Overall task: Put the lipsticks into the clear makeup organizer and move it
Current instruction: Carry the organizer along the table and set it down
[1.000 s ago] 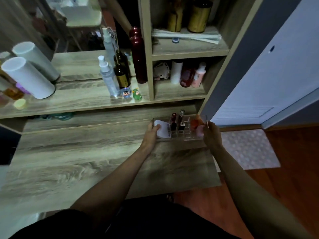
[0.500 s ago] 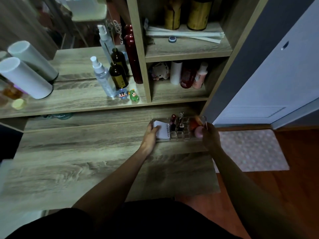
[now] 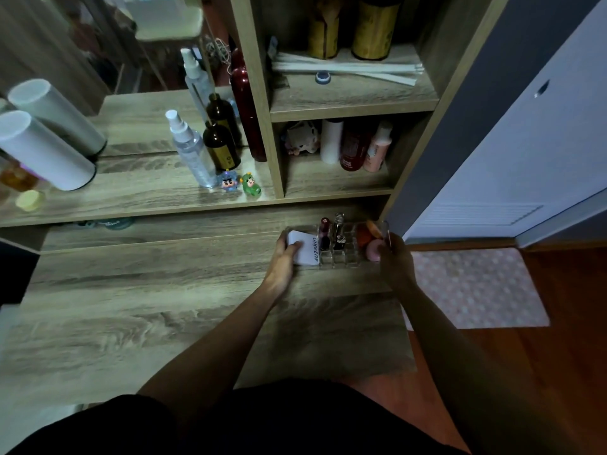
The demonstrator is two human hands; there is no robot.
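The clear makeup organizer (image 3: 341, 254) sits on the wooden desk (image 3: 131, 307) at its far right corner, toward two o'clock from the person, just below the lower shelf (image 3: 335, 188). The left hand (image 3: 284, 257) closes around its nine o'clock end, thumb laid over a white packet (image 3: 303, 246) in the end compartment. The right hand (image 3: 394, 257) clasps the three o'clock end, fingers curled on the wall beside a pink sponge (image 3: 373, 251) and an orange one (image 3: 363, 236). Two lipsticks (image 3: 331, 233) stand upright in the middle slots, one dark red, one black and silver. Whether the organizer rests on the desk or is lifted slightly is hard to tell in the dim light.
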